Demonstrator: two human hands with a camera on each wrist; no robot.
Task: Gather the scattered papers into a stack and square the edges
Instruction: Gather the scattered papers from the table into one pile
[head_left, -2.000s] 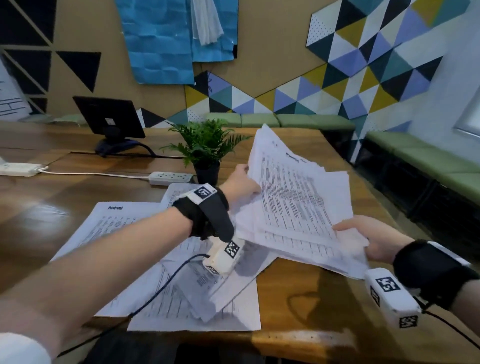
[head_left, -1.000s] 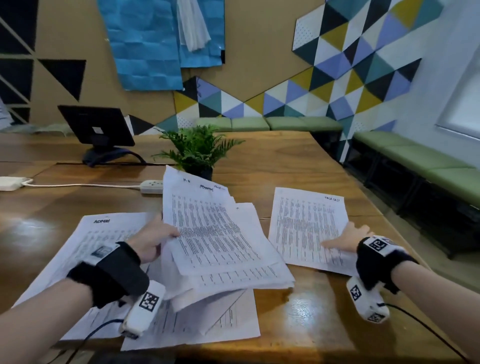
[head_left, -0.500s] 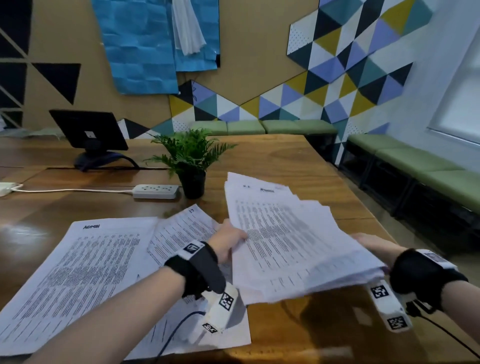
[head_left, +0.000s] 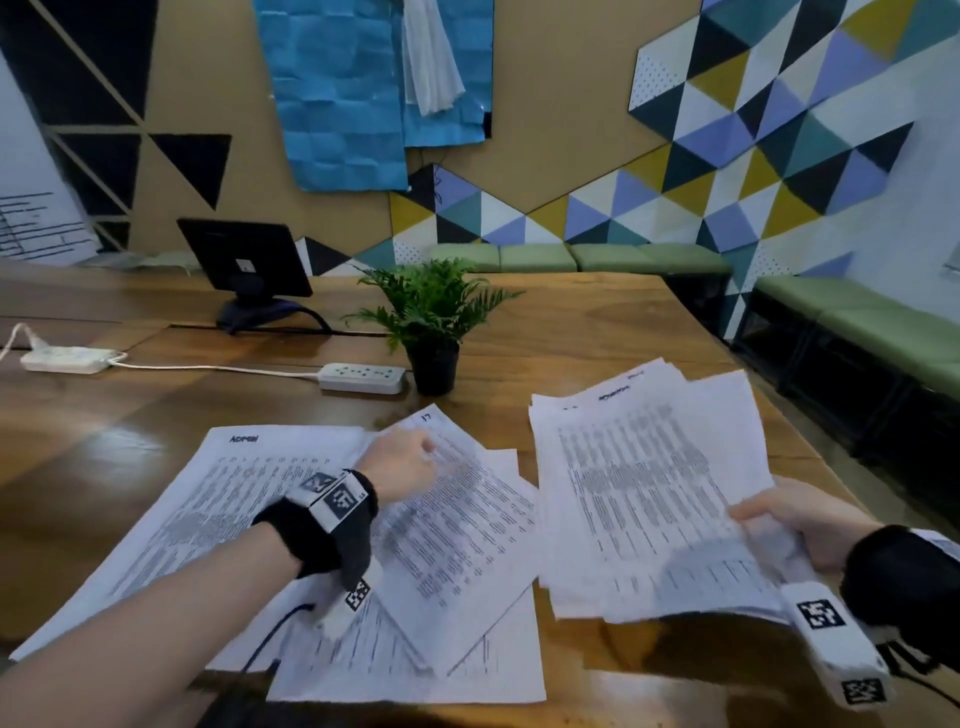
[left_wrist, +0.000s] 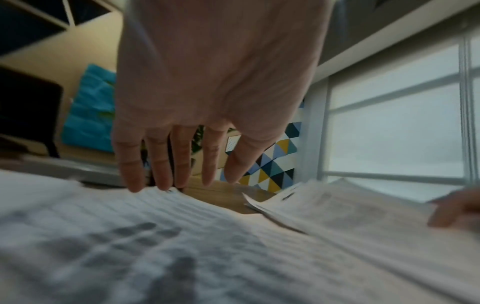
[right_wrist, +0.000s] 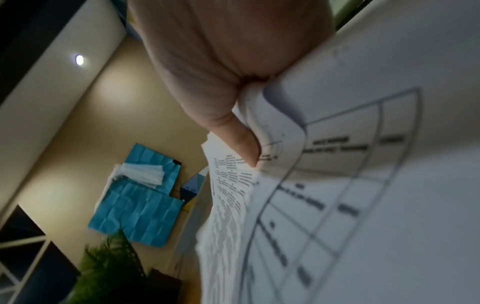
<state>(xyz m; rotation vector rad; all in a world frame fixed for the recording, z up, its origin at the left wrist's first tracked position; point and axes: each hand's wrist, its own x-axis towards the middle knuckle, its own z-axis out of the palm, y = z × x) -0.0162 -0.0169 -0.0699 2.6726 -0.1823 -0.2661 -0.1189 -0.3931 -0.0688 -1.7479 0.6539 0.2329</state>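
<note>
White gathered sheaf (head_left: 644, 499) is pinched by right hand (head_left: 795, 519); left hand (head_left: 402, 470), fingers (left_wrist: 161, 164) straight, reaches loose sheets (head_left: 457, 530) lower-centre; collecting continues.

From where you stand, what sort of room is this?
Probably an office meeting room or lounge: a long wooden table carrying a small black monitor and white power strip, green cushioned benches along a wall of coloured triangle panels.

My left hand (head_left: 402, 470) reaches forward, palm down, fingers (left_wrist: 158, 164) straight and a little spread, tips low. My right hand (head_left: 800, 519) is raised at my right side, thumb (right_wrist: 241, 142) clamped against curled fingers. Black bands wrap both wrists.
</note>
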